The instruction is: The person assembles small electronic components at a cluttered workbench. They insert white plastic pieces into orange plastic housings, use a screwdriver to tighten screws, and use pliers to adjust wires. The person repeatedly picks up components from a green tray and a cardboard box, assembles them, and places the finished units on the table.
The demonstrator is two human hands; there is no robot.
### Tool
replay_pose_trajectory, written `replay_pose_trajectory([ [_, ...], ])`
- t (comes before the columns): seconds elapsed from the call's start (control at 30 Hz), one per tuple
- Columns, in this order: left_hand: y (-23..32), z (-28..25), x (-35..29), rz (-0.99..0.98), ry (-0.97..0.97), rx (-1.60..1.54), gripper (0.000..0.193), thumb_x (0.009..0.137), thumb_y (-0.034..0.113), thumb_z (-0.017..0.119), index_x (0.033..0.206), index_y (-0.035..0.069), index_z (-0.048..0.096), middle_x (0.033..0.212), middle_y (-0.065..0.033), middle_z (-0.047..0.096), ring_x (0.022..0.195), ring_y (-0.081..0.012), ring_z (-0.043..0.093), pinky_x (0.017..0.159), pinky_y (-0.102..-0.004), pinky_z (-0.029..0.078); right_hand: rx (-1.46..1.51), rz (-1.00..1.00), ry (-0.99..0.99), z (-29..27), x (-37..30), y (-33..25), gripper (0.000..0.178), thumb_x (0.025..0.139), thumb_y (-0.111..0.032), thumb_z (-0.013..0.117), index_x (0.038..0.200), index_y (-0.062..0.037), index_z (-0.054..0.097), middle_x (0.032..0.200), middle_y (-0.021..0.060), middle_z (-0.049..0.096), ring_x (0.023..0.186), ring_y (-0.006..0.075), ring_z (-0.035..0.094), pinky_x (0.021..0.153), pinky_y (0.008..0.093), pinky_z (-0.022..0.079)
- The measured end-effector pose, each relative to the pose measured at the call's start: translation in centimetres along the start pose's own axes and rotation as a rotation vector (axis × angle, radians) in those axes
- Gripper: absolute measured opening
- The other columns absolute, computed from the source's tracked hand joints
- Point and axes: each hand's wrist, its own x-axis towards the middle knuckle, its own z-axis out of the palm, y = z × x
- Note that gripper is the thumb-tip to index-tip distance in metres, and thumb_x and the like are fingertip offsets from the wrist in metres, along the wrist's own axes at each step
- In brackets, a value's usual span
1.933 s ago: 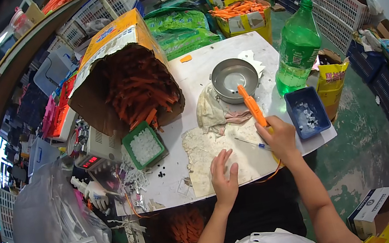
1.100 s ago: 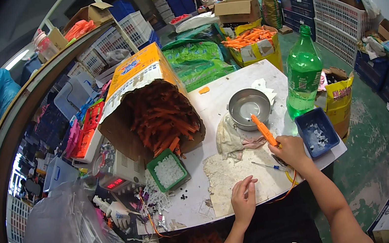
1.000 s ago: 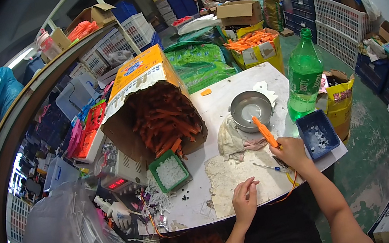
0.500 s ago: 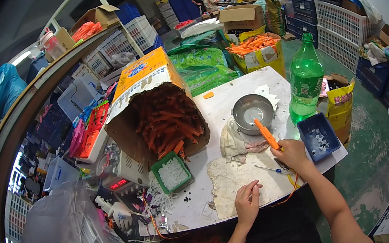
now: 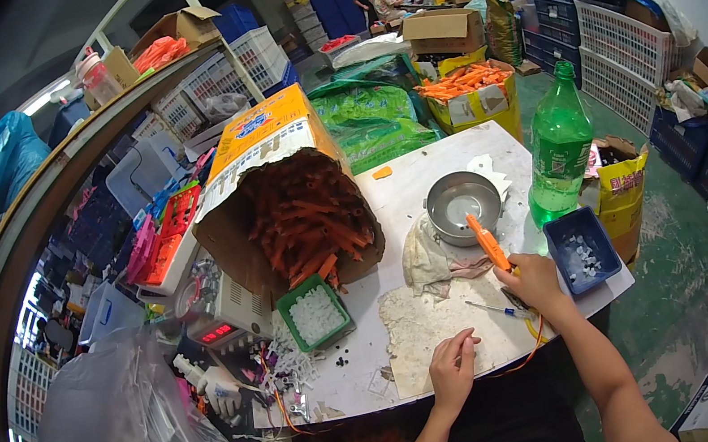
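Note:
My right hand (image 5: 533, 281) grips one end of a long orange plastic piece (image 5: 489, 243). Its far tip hangs over the near rim of a round metal bowl (image 5: 437, 220), which seems to hold a little clear liquid. My left hand (image 5: 453, 368) rests at the table's near edge, palm turned inward, fingers loosely extended and nothing in them. A crumpled cloth (image 5: 423, 264) lies beside the bowl. Close to my right wrist are a thin screwdriver-like tool (image 5: 495, 308) and a blue tray (image 5: 574, 224) with small translucent pieces in it.
A tipped carton (image 5: 271, 147) full of orange pieces stands at the table's left, beside a green tray (image 5: 320, 341) of white bits and a box with a red display (image 5: 238, 308). A green bottle (image 5: 557, 147) stands at the right. Beyond the table sits a yellow sack (image 5: 497, 110).
The whole view has shifted very slightly. Both hands stay almost in place, and the orange piece remains in my right hand at the bowl's near rim.

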Motion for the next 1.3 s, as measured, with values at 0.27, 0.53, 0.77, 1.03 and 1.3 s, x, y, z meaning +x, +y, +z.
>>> replay_pose_trajectory([
  [0.27, 0.8, -1.3, -0.9, -0.109, 0.014, -0.416, 0.055, 0.097, 0.029, 0.056, 0.141, 0.002, 0.036, 0.124, -0.0161, 0.060, 0.109, -0.0201, 0.060, 0.090, -0.0295, 0.046, 0.884, 0.463, -0.392, -4.2, -3.6, -4.4, 0.027, 0.088, -0.026, 0.064, 0.089, 0.0003, 0.068, 0.065, 0.0012, 0.059, 0.050, 0.0077, 0.050, 0.046, 0.0241, 0.036],
  [0.53, 3.7, -5.9, -11.6, -0.226, 0.363, -0.862, 0.058, 0.097, 0.016, 0.055, 0.144, 0.001, 0.024, 0.124, -0.0221, 0.057, 0.113, -0.0267, 0.059, 0.100, -0.0386, 0.044, 0.578, -0.079, -0.663, -4.3, -14.8, -11.0, 0.046, 0.071, -0.029, 0.083, 0.103, -0.0041, 0.063, 0.073, 0.0089, 0.062, 0.062, 0.0187, 0.062, 0.058, 0.0278, 0.049],
  [0.77, -3.0, -14.4, -20.0, -0.416, 0.774, 0.452, 0.078, 0.087, 0.013, 0.065, 0.148, 0.001, 0.018, 0.150, -0.0203, 0.024, 0.140, -0.0307, 0.025, 0.113, -0.0416, 0.022, 0.676, 0.126, -0.584, -4.3, -15.0, -8.7, 0.021, 0.079, -0.017, 0.075, 0.086, -0.0005, 0.065, 0.076, 0.0102, 0.064, 0.064, 0.0198, 0.062, 0.060, 0.0282, 0.048],
  [1.03, 3.2, -17.5, 4.8, 0.442, 0.375, 0.899, 0.031, 0.081, 0.012, 0.068, 0.111, 0.007, 0.061, 0.114, -0.0096, 0.059, 0.120, -0.0296, 0.049, 0.105, -0.0487, 0.030, 0.679, -0.060, -0.501, -5.0, -13.5, -10.7, 0.018, 0.079, -0.016, 0.075, 0.083, -0.0012, 0.065, 0.073, 0.0106, 0.063, 0.063, 0.0226, 0.063, 0.058, 0.0298, 0.049],
  [1.3, -6.2, -16.2, 23.4, 0.089, -0.093, 1.686, 0.021, 0.078, 0.022, 0.064, 0.094, 0.008, 0.068, 0.104, -0.0083, 0.067, 0.109, -0.0279, 0.054, 0.107, -0.0509, 0.028, 0.614, -0.030, -0.367, -7.1, -13.5, -9.1, 0.017, 0.080, -0.016, 0.074, 0.081, -0.0010, 0.065, 0.071, 0.0112, 0.062, 0.062, 0.0229, 0.063, 0.057, 0.0302, 0.048],
])
